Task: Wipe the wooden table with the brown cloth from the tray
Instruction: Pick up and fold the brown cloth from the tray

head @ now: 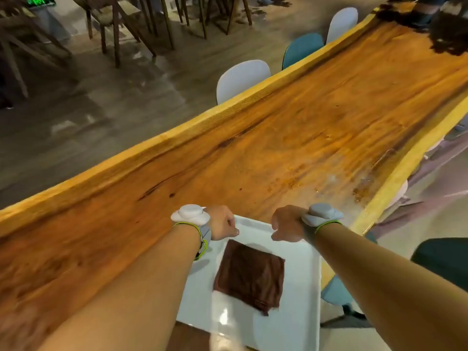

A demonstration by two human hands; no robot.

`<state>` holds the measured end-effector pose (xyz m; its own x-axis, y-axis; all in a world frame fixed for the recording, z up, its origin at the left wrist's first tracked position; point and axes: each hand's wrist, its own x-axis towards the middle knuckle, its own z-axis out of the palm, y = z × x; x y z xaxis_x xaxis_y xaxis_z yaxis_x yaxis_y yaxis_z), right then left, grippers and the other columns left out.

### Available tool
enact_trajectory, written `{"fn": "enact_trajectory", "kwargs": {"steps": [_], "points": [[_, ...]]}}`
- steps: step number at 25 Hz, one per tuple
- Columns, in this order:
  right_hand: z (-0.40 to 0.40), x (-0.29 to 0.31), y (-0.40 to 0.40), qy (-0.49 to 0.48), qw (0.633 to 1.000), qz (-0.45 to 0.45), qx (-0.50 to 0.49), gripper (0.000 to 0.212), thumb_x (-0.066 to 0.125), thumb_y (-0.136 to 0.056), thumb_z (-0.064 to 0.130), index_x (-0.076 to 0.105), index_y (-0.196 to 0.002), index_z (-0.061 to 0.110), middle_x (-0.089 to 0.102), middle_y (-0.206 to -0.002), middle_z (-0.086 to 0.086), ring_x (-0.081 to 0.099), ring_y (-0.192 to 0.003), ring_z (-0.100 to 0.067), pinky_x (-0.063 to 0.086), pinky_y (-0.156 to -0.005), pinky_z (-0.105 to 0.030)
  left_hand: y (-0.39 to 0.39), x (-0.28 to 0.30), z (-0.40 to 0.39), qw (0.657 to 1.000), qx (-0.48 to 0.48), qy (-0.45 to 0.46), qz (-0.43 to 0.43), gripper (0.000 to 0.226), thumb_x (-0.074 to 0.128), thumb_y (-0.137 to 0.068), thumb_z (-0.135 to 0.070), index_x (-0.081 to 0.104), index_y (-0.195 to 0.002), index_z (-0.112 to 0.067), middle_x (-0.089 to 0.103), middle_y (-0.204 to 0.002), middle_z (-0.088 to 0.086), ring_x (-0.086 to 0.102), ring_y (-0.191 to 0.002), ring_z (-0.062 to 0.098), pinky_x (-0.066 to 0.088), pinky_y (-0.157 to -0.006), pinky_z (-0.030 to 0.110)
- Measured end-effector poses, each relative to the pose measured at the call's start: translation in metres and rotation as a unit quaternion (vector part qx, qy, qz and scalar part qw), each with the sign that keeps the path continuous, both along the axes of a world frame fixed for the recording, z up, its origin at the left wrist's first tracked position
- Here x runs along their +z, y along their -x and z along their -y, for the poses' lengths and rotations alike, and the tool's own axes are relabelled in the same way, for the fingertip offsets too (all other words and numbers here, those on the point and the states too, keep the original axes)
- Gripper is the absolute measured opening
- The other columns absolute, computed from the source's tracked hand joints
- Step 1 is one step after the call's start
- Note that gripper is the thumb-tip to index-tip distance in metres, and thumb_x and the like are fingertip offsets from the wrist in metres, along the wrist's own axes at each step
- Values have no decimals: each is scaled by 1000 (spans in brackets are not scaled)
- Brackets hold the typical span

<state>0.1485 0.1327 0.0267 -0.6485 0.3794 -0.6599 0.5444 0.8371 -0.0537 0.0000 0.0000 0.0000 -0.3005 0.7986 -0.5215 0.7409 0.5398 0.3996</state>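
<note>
A folded brown cloth (249, 274) lies flat in the middle of a white rectangular tray (298, 300). The tray rests on the near end of the long wooden table (291, 138). My left hand (222, 224) is at the tray's far left corner, fingers curled and thumb on the rim. Near the far right corner, my right hand (287, 225) has its fingers curled over the far rim. Neither hand touches the cloth. Both wrists carry grey bands.
White and teal chairs (240, 78) stand along the table's left edge, and others (443, 259) sit at the right side. Dark wooden chairs (121, 24) stand on the grey floor at the back left. A dark object (448, 31) lies at the table's far end.
</note>
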Motion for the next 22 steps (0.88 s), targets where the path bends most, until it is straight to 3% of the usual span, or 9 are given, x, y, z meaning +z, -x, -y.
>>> {"fn": "enact_trajectory", "kwargs": {"steps": [3, 7, 11, 14, 19, 22], "points": [[2, -21, -15, 14, 998, 49, 32, 39, 52, -95, 32, 61, -124, 8, 58, -132, -8, 51, -124, -27, 40, -104, -33, -14, -17, 2, 999, 7, 33, 20, 22, 63, -81, -40, 73, -87, -21, 71, -89, -2, 67, -84, 20, 50, -70, 29], [12, -48, -34, 20, 996, 81, 42, 39, 49, -95, 30, 58, -128, 11, 58, -132, -6, 54, -122, -28, 44, -101, -35, -37, -39, 9, 996, 29, 54, 65, 25, 62, -83, -39, 72, -89, -17, 71, -92, 1, 65, -87, 22, 50, -73, 31], [17, -73, -49, 45, 997, 66, -20, 35, 53, -92, 26, 61, -124, 12, 62, -125, -7, 60, -111, -28, 51, -93, -37, -64, -61, 13, 989, 92, 41, 107, 24, 64, -82, -38, 73, -84, -16, 68, -72, -3, 66, -77, 21, 49, -70, 29], [19, -82, -53, 46, 997, 35, -57, 30, 54, -91, 22, 62, -118, 11, 65, -118, -9, 63, -104, -29, 53, -88, -38, -81, -75, 15, 971, 168, 19, 168, 26, 64, -80, -40, 72, -79, -15, 71, -69, 0, 69, -68, 17, 54, -69, 28], [23, -91, -58, 70, 991, -14, -111, 24, 51, -92, 16, 63, -111, 9, 64, -115, -9, 61, -103, -28, 53, -86, -35, -111, -94, 14, 853, 382, 1, 355, 29, 67, -82, -33, 68, -86, -4, 65, -71, 6, 59, -61, 16, 51, -61, 27], [31, -92, -61, 111, 976, -74, -170, 20, 58, -87, 18, 68, -100, 6, 66, -105, -10, 62, -98, -29, 54, -84, -36, -122, -95, 9, 789, 464, -7, 402, 30, 69, -82, -32, 66, -94, -5, 63, -78, 8, 61, -69, 19, 53, -66, 29]]}}
